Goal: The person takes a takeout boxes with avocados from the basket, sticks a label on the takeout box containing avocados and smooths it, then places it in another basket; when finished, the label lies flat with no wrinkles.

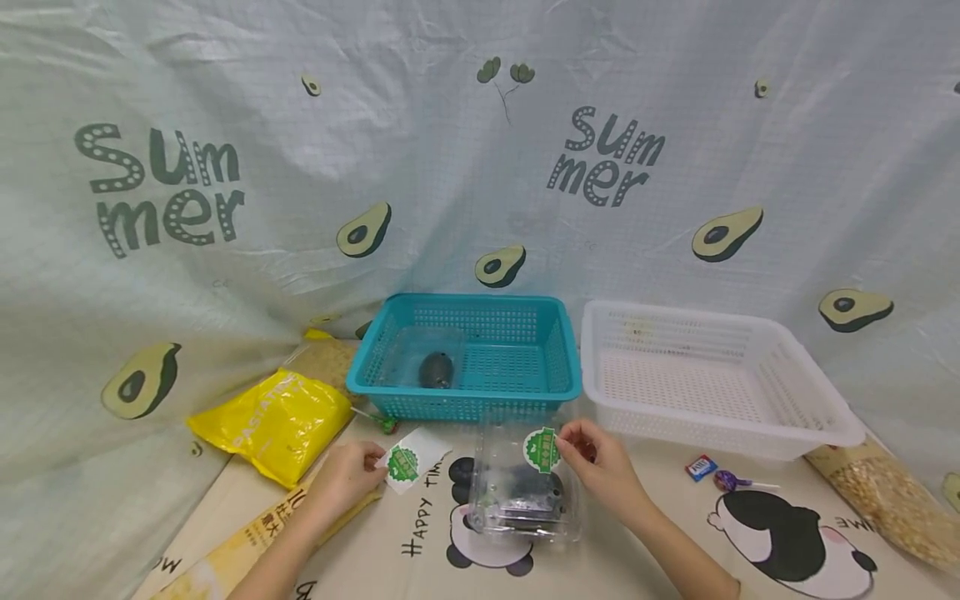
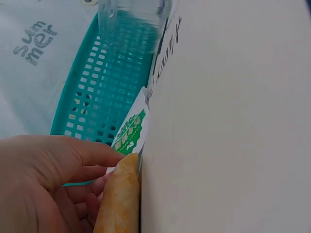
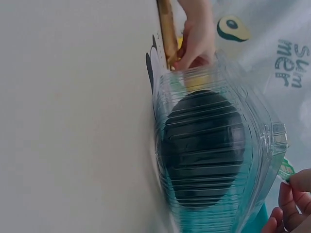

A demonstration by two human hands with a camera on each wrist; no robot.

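Observation:
My left hand [image 1: 351, 477] pinches the near edge of a white backing sheet [image 1: 431, 446] that bears a round green sticker [image 1: 403, 465]. Between thumb and finger, my right hand [image 1: 603, 471] holds the edge of another green sticker [image 1: 538, 450], which overlaps the top of a clear plastic clamshell box [image 1: 491, 508] in the head view. The box is closed and stands on the table before me. Through its ribbed wall the right wrist view shows a dark, egg-shaped item [image 3: 204, 145]. Several of the right hand's fingers [image 3: 291, 206] show at that view's lower right edge.
Behind the box is a teal basket [image 1: 517, 367] with another clear box [image 1: 401, 354] and dark item inside. A white basket [image 1: 675, 387] stands right of it. Around lie a yellow bag [image 1: 277, 425], a long yellow packet [image 1: 240, 542], lollipops [image 1: 726, 480], and a grain bag [image 1: 888, 496].

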